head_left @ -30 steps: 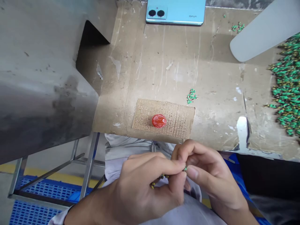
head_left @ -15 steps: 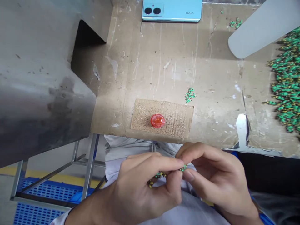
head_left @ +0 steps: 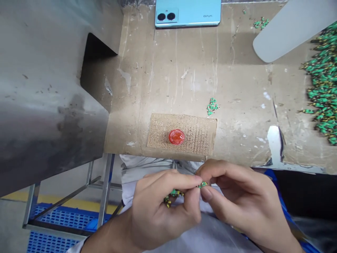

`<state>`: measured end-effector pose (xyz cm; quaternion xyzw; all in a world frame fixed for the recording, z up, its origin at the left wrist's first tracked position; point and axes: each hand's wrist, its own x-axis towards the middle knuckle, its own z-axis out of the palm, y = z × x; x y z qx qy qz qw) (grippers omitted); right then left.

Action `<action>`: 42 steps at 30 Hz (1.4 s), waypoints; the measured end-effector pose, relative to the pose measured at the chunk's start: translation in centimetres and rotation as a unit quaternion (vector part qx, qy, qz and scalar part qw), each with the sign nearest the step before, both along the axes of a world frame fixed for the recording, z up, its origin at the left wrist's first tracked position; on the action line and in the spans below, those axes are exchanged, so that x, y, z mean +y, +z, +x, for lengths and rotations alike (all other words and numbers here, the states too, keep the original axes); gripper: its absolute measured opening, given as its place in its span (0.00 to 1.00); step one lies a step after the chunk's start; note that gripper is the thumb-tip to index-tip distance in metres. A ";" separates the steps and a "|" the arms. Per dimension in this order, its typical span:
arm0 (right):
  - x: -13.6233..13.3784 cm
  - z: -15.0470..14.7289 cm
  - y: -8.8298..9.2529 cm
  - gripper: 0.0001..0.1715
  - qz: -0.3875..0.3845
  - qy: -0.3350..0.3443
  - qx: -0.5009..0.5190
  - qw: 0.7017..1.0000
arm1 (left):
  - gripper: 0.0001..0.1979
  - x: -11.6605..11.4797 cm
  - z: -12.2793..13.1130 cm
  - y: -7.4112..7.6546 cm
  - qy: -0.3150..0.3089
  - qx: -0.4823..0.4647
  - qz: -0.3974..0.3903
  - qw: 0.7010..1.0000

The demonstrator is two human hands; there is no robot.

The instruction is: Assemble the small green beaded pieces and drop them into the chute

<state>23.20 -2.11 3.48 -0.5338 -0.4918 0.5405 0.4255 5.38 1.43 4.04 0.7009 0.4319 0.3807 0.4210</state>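
My left hand (head_left: 165,207) pinches a small green part with yellow ends (head_left: 202,184) between thumb and index fingertip. More green parts with yellow and dark ends (head_left: 168,198) sit inside the curl of its fingers. From the other side, my right hand (head_left: 237,200) closes its thumb and index fingertip at the same small part. Both hands are in front of the table edge, above my lap. Beyond them a red oval dish (head_left: 176,137) with a glossy surface rests on a dotted piece of cardboard (head_left: 197,135). A few tiny green pieces (head_left: 212,106) lie behind the cardboard.
A large heap of green parts (head_left: 323,88) covers the right side of the table (head_left: 184,88). Above it slants a pale grey bar (head_left: 292,31). A light blue phone (head_left: 188,14) lies at the back. A metal housing (head_left: 52,88) stands on the left.
The view has shifted slightly. Both hands stay together at the small green part, which now shows a little more between the fingertips.
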 end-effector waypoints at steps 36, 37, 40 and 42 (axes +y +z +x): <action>1.3 -0.8 -0.9 0.08 0.004 0.021 0.204 0.979 | 0.13 0.6 -1.6 -1.5 -0.150 -0.056 0.078 0.984; 1.3 -0.9 -0.9 0.08 0.004 0.017 0.206 0.978 | 0.12 0.5 -1.5 -1.6 -0.149 -0.063 0.070 0.984; 1.2 -1.0 -1.0 0.07 0.002 0.010 0.214 0.977 | 0.07 0.3 -1.2 -2.0 -0.126 -0.074 0.037 0.989; 1.2 -1.0 -1.1 0.08 -0.004 0.010 0.226 0.974 | 0.07 0.3 -0.9 -2.0 -0.107 -0.077 0.028 0.991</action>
